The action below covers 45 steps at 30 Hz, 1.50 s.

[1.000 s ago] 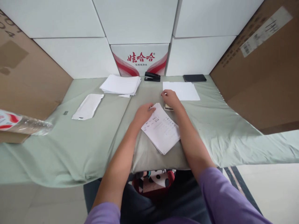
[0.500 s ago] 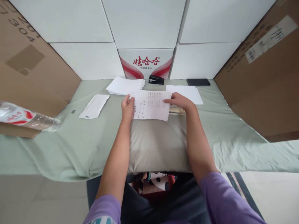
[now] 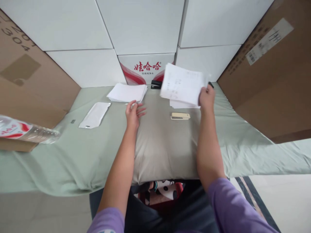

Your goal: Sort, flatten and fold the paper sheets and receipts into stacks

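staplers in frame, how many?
2. A beige stapler lies on the cloth below the papers lifted in the right hand. A black stapler sits at the back by the red-and-white box, partly hidden behind those papers.

White sheets (image 3: 182, 83), beige stapler (image 3: 180, 115), pale green cloth (image 3: 73, 152), red-white box (image 3: 145, 66)

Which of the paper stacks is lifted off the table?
The printed sheets gripped in the right hand, raised at far right. The blank stack at far left and the sheets beneath the raised ones lie flat.
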Available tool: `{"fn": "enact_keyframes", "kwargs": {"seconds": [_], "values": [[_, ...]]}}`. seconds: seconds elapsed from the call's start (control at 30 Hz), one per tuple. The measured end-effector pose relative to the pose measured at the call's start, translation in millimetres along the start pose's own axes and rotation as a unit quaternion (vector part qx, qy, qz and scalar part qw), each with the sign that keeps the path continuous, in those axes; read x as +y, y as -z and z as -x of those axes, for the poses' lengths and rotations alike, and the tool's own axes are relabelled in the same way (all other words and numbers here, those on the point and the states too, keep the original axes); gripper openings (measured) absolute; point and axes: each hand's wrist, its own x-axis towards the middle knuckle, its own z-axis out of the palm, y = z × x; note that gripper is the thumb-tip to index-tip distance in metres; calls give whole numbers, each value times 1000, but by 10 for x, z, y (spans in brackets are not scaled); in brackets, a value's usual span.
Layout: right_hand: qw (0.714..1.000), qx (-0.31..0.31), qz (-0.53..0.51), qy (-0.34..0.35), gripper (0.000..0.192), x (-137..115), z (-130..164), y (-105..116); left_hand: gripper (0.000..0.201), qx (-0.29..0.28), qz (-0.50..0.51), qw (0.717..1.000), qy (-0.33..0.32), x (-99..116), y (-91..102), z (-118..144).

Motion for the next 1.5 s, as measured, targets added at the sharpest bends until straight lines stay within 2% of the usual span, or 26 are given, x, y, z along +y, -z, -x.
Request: {"fn": "enact_keyframes", "kwargs": {"seconds": [0.07,0.13,0.17,0.23,0.33,0.4,0.53,0.67,0.83,0.97,1.07,1.17,1.23,1.27,1.33,1.43,1.5], "values": [[995,46,-2,-90,42,302,-59,120,36,4,1,1000,9,-9,-4,-10],[988,31,6,-149,34,467,-38,169,33,5,9,1000,8,-31,-5,-34],[985,10,-2,-171,36,493,-9,156,33,4,12,1000,6,-42,-5,-45],[977,-27,-47,-207,55,464,56,64,32,2,14,1000,7,-53,-7,-59],[957,-17,-152,-245,79,387,94,-130,32,3,17,1000,15,-46,-10,-61],[949,31,-200,-241,81,408,68,-214,31,4,28,999,18,-36,-11,-61],[956,121,-215,-158,63,592,0,-222,30,6,41,999,22,-33,-15,-72],[964,128,-202,-120,52,693,7,-217,30,3,36,999,23,-42,-22,-81],[966,110,-194,-132,54,697,-7,-330,31,-3,20,1000,21,-50,-27,-85],[940,142,-231,-208,66,717,-49,-367,33,-7,10,1000,23,-66,-30,-97],[926,176,-228,-245,59,722,-58,-324,34,-7,-5,1000,14,-105,-18,-112],[932,229,-180,-214,48,681,-78,-255,29,10,-74,996,-40,-152,16,-139],[937,250,-169,-178,43,602,-109,-225,23,27,-180,975,-125,-159,43,-176],[938,253,-173,-162,42,542,-127,-218,21,30,-248,953,-172,-151,54,-203],[939,252,-192,-136,39,387,-155,-218,28,31,-388,890,-238,-111,65,-279],[936,245,-230,-109,34,112,-159,-235,56,5,-555,799,-230,-28,60,-429],[934,238,-251,-87,31,-58,-135,-239,63,-38,-625,755,-197,16,55,-514]]}}
